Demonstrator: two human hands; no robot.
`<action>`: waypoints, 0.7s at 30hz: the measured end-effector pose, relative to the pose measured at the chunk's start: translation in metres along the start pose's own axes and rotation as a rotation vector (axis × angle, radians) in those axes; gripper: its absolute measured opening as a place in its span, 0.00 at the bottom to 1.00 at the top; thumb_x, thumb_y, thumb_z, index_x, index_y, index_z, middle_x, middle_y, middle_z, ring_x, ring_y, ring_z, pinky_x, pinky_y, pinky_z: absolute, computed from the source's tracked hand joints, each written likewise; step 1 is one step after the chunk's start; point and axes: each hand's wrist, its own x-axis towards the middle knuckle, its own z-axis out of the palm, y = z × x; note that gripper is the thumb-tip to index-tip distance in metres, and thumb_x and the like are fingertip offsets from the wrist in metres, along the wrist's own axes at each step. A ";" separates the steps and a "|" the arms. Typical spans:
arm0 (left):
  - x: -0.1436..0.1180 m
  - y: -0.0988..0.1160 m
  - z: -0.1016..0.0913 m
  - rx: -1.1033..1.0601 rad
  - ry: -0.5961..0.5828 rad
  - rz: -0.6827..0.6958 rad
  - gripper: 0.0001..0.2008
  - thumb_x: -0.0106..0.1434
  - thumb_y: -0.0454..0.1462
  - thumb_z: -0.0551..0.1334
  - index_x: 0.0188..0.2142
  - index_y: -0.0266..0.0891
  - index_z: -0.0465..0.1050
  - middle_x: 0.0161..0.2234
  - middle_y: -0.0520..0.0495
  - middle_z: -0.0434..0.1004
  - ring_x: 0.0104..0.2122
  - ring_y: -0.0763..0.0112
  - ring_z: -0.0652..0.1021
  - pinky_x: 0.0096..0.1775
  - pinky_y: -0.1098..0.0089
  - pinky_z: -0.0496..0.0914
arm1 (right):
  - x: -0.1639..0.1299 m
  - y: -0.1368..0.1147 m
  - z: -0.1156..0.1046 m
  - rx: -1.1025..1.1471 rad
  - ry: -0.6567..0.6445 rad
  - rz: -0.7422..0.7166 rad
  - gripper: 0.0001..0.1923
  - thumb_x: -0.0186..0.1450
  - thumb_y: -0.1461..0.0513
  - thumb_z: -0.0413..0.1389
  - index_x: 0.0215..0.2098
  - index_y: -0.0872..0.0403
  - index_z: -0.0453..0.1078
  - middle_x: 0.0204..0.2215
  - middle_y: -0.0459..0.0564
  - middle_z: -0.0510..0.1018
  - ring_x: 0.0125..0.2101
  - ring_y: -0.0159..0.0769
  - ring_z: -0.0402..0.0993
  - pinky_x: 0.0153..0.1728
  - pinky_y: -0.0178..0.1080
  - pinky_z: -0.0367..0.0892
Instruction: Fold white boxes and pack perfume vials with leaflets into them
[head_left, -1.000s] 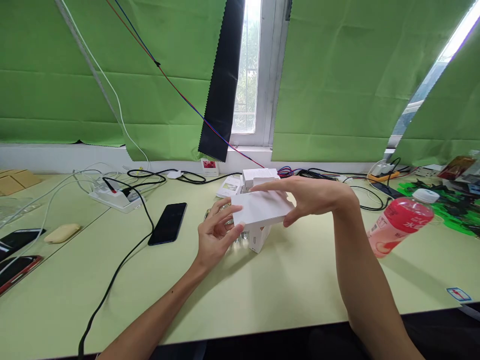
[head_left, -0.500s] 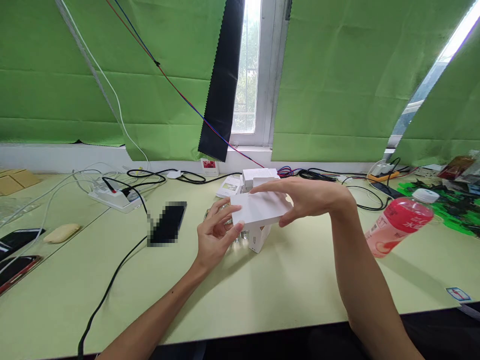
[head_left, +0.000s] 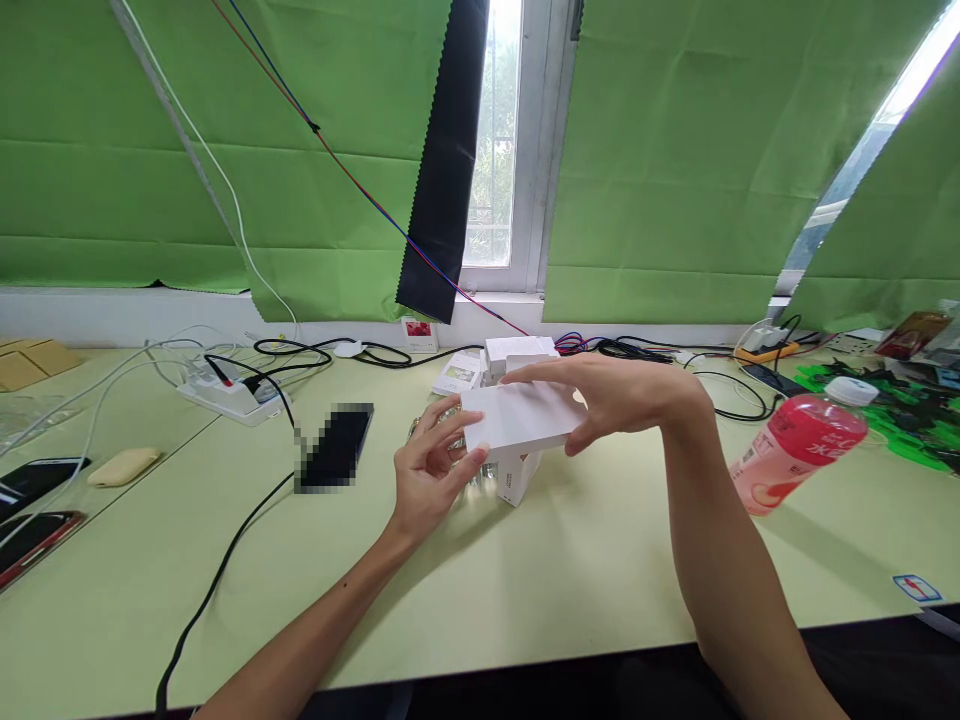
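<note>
As our left hand [head_left: 426, 478] and right hand [head_left: 626, 393] grip the white box [head_left: 521, 416] between near and far edges of the bench [head_left: 592, 590], we log it raised, not yet released.

Two hands [head_left: 431, 480] [head_left: 630, 392], one held white box [head_left: 517, 418] — one pink-labelled bottle [head_left: 802, 442], two phones [head_left: 37, 482] [head_left: 34, 538] far left

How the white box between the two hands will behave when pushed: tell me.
The white box is probably stiff: its top looks flat and its edges straight. Its smooth surface may make it a little slippery. Flat sides make rolling unlikely. Its weight I can't judge, since its inside is hidden.
</note>
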 end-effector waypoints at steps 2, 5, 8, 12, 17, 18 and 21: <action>0.000 0.000 0.000 -0.004 0.003 0.010 0.15 0.56 0.41 0.74 0.45 0.45 0.84 0.53 0.39 0.70 0.40 0.65 0.80 0.33 0.71 0.78 | -0.001 0.002 0.000 0.000 0.003 -0.005 0.50 0.52 0.65 0.70 0.70 0.43 0.59 0.68 0.49 0.65 0.65 0.50 0.63 0.65 0.49 0.58; 0.001 0.000 0.000 -0.005 0.000 -0.002 0.16 0.56 0.41 0.74 0.45 0.44 0.84 0.54 0.39 0.70 0.41 0.64 0.79 0.33 0.70 0.78 | -0.002 0.004 0.000 0.006 0.003 -0.004 0.50 0.52 0.65 0.70 0.70 0.42 0.59 0.68 0.48 0.65 0.65 0.51 0.63 0.64 0.49 0.59; 0.000 -0.001 -0.001 -0.015 -0.004 -0.009 0.16 0.56 0.41 0.74 0.45 0.44 0.84 0.54 0.38 0.69 0.41 0.63 0.79 0.33 0.70 0.79 | -0.004 0.005 -0.001 0.014 0.002 0.017 0.48 0.53 0.64 0.69 0.69 0.42 0.60 0.68 0.47 0.66 0.65 0.51 0.63 0.63 0.49 0.60; 0.000 -0.001 -0.001 -0.033 -0.008 0.005 0.15 0.57 0.40 0.74 0.45 0.46 0.84 0.54 0.40 0.69 0.41 0.64 0.80 0.34 0.70 0.79 | -0.005 0.004 -0.003 0.019 -0.004 0.014 0.46 0.54 0.63 0.69 0.68 0.42 0.62 0.67 0.47 0.67 0.64 0.51 0.64 0.63 0.49 0.59; 0.000 0.000 0.000 0.017 0.005 -0.022 0.16 0.56 0.43 0.74 0.44 0.44 0.84 0.55 0.39 0.70 0.43 0.62 0.80 0.34 0.69 0.79 | -0.004 0.003 -0.003 0.008 0.000 -0.008 0.43 0.55 0.63 0.68 0.67 0.44 0.63 0.66 0.49 0.69 0.62 0.51 0.66 0.62 0.49 0.60; 0.000 0.000 0.000 0.020 0.009 -0.022 0.16 0.56 0.42 0.74 0.44 0.44 0.84 0.54 0.39 0.70 0.42 0.62 0.80 0.34 0.69 0.79 | -0.004 0.003 -0.003 0.005 0.002 -0.014 0.43 0.55 0.63 0.68 0.67 0.44 0.63 0.65 0.49 0.69 0.61 0.50 0.67 0.62 0.49 0.61; -0.001 0.000 0.001 0.013 0.026 -0.009 0.15 0.56 0.42 0.74 0.44 0.46 0.84 0.54 0.40 0.71 0.40 0.63 0.80 0.33 0.68 0.78 | -0.003 0.002 -0.003 0.005 0.003 -0.026 0.42 0.55 0.63 0.68 0.67 0.44 0.63 0.65 0.49 0.70 0.60 0.50 0.68 0.60 0.48 0.62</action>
